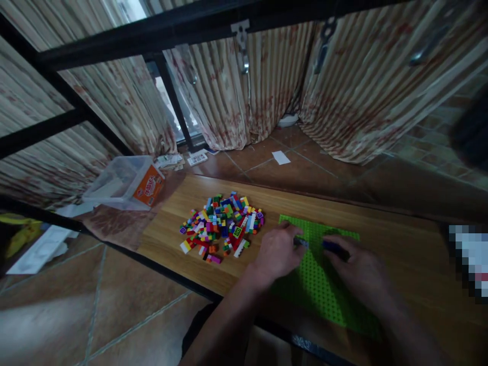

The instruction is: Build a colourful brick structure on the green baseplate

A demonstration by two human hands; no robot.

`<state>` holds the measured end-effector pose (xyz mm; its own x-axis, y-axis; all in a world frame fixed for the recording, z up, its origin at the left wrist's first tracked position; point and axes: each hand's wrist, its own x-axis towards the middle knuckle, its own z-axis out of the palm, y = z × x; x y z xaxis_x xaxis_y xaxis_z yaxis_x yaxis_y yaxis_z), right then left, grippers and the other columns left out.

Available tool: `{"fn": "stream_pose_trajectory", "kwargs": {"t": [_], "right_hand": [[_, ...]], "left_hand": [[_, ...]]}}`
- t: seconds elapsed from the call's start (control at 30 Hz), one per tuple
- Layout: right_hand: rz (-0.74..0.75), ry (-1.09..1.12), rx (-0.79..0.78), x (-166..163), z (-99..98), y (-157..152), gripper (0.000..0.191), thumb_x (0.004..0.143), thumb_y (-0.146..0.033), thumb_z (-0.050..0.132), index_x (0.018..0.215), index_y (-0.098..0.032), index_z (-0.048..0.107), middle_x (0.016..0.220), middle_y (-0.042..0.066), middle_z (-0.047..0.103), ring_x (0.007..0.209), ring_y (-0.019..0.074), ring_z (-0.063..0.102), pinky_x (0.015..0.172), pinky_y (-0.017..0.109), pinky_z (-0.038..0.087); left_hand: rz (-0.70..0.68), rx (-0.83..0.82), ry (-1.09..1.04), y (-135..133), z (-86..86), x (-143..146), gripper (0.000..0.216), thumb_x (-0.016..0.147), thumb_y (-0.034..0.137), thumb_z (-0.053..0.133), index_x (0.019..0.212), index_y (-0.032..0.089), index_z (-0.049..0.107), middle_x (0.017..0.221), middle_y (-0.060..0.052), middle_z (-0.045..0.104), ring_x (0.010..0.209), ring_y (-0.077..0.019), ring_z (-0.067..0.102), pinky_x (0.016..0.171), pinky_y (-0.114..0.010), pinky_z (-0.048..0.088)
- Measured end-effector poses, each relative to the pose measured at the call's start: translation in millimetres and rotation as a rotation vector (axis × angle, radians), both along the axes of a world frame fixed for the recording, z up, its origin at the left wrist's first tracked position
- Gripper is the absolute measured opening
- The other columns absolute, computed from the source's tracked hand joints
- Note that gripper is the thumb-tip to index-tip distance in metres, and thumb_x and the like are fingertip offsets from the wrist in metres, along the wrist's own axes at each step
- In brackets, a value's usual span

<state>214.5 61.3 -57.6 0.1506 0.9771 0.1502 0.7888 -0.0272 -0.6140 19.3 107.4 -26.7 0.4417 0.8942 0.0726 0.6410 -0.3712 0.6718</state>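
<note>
Over the far left part of a green baseplate (324, 295), my left hand (278, 250) is closed with a small greyish building brick (302, 242) at its fingertips. To its right, the thumb and fingers of my right hand (356, 262) pinch a dark blue brick (331, 247) just above the studs. Dim light and the fingers hide part of both bricks. A loose pile of many-coloured bricks (224, 221) lies on the wooden table to the left of my left hand.
The baseplate lies on a long wooden table (163, 239) with a dark edge. A clear plastic box (118, 185) with an orange label stands past the table's left end. Beyond are tiled floor, a white paper (281, 157) and striped curtains (217, 96).
</note>
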Motion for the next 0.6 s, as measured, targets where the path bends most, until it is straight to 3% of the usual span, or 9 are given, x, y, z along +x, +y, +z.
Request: {"fn": "stream_pose_trajectory", "kwargs": {"t": [0.17, 0.3, 0.4, 0.5, 0.6], "right_hand": [[-0.048, -0.021, 0.016, -5, 2.3, -1, 0.035, 0.083, -0.050, 0.052, 0.102, -0.026, 0.071, 0.104, 0.009, 0.073, 0.089, 0.0286, 0.069, 0.078, 0.044, 0.053], [-0.036, -0.017, 0.047, -16, 11.0, -3, 0.039, 0.084, -0.053, 0.050, 0.101, -0.025, 0.071, 0.105, 0.009, 0.073, 0.090, 0.0282, 0.068, 0.080, 0.044, 0.052], [-0.017, 0.024, 0.056, -29, 19.4, -4, 0.039, 0.085, -0.053, 0.049, 0.100, -0.024, 0.071, 0.105, 0.009, 0.073, 0.094, 0.0280, 0.068, 0.083, 0.043, 0.052], [-0.014, 0.073, 0.081, -47, 26.0, -3, 0.036, 0.085, -0.051, 0.051, 0.097, -0.024, 0.072, 0.101, 0.008, 0.074, 0.094, 0.0271, 0.068, 0.084, 0.042, 0.051], [0.057, 0.158, 0.133, -75, 27.4, -2, 0.031, 0.088, -0.047, 0.052, 0.093, -0.023, 0.072, 0.097, 0.007, 0.075, 0.091, 0.0247, 0.069, 0.085, 0.040, 0.051]], "left_hand": [[0.201, 0.027, -0.122, 7, 17.4, -30, 0.021, 0.086, 0.027, 0.060, 0.103, 0.021, 0.070, 0.098, -0.005, 0.071, 0.082, -0.0177, 0.065, 0.077, -0.029, 0.052], [0.415, 0.037, -0.112, 13, 40.6, -80, 0.020, 0.084, 0.016, 0.055, 0.092, 0.019, 0.072, 0.088, -0.005, 0.073, 0.073, -0.0160, 0.064, 0.070, -0.027, 0.048], [0.472, 0.003, -0.086, 10, 60.2, -118, 0.020, 0.079, 0.013, 0.058, 0.087, 0.018, 0.075, 0.078, -0.004, 0.073, 0.063, -0.0152, 0.060, 0.064, -0.026, 0.045], [0.686, 0.101, -0.274, 2, 77.2, -145, 0.018, 0.078, 0.017, 0.061, 0.088, 0.016, 0.075, 0.073, -0.005, 0.071, 0.058, -0.0130, 0.058, 0.056, -0.023, 0.042], [0.912, 0.274, -0.624, -8, 89.1, -160, 0.018, 0.074, 0.022, 0.065, 0.088, 0.015, 0.074, 0.070, -0.003, 0.069, 0.053, -0.0093, 0.053, 0.050, -0.019, 0.039]]}}
